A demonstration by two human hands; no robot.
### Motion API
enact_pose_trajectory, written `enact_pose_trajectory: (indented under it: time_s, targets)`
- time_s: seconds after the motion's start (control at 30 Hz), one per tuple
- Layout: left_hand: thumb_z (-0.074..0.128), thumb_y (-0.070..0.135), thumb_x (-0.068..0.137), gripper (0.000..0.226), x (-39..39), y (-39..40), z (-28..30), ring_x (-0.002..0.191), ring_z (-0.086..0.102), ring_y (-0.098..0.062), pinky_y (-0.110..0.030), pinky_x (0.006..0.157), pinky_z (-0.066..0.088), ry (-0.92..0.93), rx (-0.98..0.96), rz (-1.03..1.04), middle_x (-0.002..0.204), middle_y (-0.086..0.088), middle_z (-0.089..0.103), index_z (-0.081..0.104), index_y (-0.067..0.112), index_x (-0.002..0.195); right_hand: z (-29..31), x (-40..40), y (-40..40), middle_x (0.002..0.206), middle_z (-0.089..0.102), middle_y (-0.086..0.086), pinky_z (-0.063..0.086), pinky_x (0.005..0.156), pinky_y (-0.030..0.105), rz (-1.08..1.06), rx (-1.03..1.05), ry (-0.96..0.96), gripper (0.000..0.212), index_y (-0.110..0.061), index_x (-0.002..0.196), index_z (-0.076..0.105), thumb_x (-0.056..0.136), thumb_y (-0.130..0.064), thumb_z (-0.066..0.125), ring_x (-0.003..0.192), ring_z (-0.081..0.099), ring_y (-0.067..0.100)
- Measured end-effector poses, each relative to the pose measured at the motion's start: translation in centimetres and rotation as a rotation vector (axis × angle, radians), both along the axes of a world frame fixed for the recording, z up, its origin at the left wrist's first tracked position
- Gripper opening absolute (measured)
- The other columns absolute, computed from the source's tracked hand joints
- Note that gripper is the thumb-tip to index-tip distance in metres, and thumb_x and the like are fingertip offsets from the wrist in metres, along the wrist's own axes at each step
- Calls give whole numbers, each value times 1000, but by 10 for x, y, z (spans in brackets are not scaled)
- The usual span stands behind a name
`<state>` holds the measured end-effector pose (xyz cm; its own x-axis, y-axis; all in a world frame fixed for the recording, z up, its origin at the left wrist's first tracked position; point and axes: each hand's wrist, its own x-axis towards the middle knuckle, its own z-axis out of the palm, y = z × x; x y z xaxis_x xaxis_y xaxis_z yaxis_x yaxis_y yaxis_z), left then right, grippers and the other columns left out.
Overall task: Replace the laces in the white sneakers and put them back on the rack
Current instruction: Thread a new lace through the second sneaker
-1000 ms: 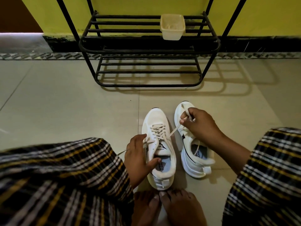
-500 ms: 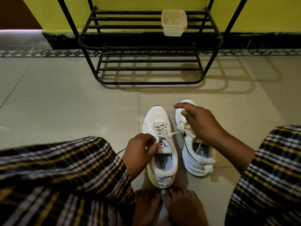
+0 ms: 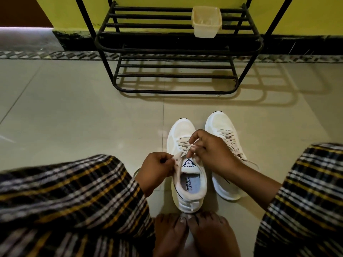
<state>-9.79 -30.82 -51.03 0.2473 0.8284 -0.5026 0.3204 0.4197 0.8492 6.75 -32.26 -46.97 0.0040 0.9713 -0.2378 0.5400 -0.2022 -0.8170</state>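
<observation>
Two white sneakers stand side by side on the tiled floor, toes toward the rack. The left sneaker has a cream lace through its eyelets. My left hand pinches one lace end by the shoe's left eyelets. My right hand pinches the other part of the lace above the tongue. The right sneaker is laced, and my right wrist hides part of it. The black metal shoe rack stands against the yellow wall ahead.
A cream plastic tub sits on the rack's upper shelf at the right. My bare feet touch the left sneaker's heel. My knees in checked cloth flank the shoes on both sides.
My right hand has moved left from the right sneaker to the left sneaker's lace. My left hand has shifted up to pinch the lace end.
</observation>
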Motion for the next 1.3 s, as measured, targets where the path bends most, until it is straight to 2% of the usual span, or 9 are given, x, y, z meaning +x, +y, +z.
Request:
enact_pose_trajectory:
  time_s: [0.07, 0.13, 0.27, 0.4, 0.5, 0.87, 1.07, 1.23, 1.3]
  targets:
    - [51, 2, 94, 22, 0, -1, 1, 70, 56, -23, -41, 82, 54, -29, -19, 31, 65, -9, 58, 64, 0, 76, -4, -6, -1, 71, 71, 1, 43, 56, 16, 20, 21, -11, 22, -21, 75, 51, 90, -6, 57, 48, 54, -3]
    - [52, 3, 94, 21, -2, -2, 0, 69, 57, -22, -40, 80, 55, -46, -25, 53, 63, -8, 58, 65, -1, 77, -9, -7, 1, 70, 68, -4, 42, 61, 18, 62, 91, -170, 15, -21, 74, 60, 86, -14, 64, 56, 55, 0]
    - [54, 5, 93, 21, -2, -4, -2, 68, 57, -20, -40, 79, 55, -61, -2, 69, 64, -9, 59, 67, -3, 79, -16, -7, 3, 70, 47, -15, 33, 67, 22, 176, 148, -437, 10, -16, 87, 73, 84, -21, 66, 73, 49, 9]
    - [55, 6, 93, 20, -3, -3, -3, 68, 57, -20, -42, 80, 55, -52, 7, 53, 66, -9, 61, 68, 2, 77, -16, -9, 1, 80, 54, -4, 33, 59, 21, 255, 112, -513, 14, -16, 86, 73, 83, -22, 61, 82, 59, 21]
    - [57, 6, 92, 20, -2, -2, -3, 69, 58, -20, -44, 81, 55, -62, 8, 38, 67, -10, 61, 68, 2, 76, -15, -10, 2, 77, 46, -9, 29, 56, 23, 253, 114, -554, 15, -17, 83, 72, 83, -24, 59, 82, 58, 20]
    - [58, 7, 92, 16, -4, -2, -2, 76, 63, -22, -41, 79, 55, -96, 27, 9, 81, -18, 68, 70, 0, 83, -23, -15, 1, 70, 42, -10, 31, 63, 23, 194, 101, -505, 11, -15, 75, 69, 80, -23, 62, 74, 53, 16]
    - [61, 7, 89, 13, -4, -4, -4, 74, 63, -15, -29, 72, 53, -84, 96, 17, 82, -14, 72, 73, 6, 84, -23, -18, -3, 63, 51, -9, 29, 52, 17, 155, 64, -392, 14, -13, 64, 65, 78, -17, 64, 64, 51, 11]
    - [62, 11, 89, 10, -7, -3, -5, 81, 65, -21, -23, 66, 50, -82, 88, -20, 87, -14, 72, 71, 8, 86, -27, -18, -1, 64, 51, -9, 31, 53, 13, 147, 59, -377, 13, -14, 66, 66, 79, -15, 64, 66, 52, 11]
    - [63, 13, 89, 9, -7, -3, -4, 78, 64, -16, -20, 63, 49, -83, 86, -35, 87, -15, 71, 69, 7, 85, -28, -16, 0, 63, 48, -10, 31, 54, 15, 137, 66, -369, 12, -13, 68, 68, 80, -15, 64, 67, 52, 13]
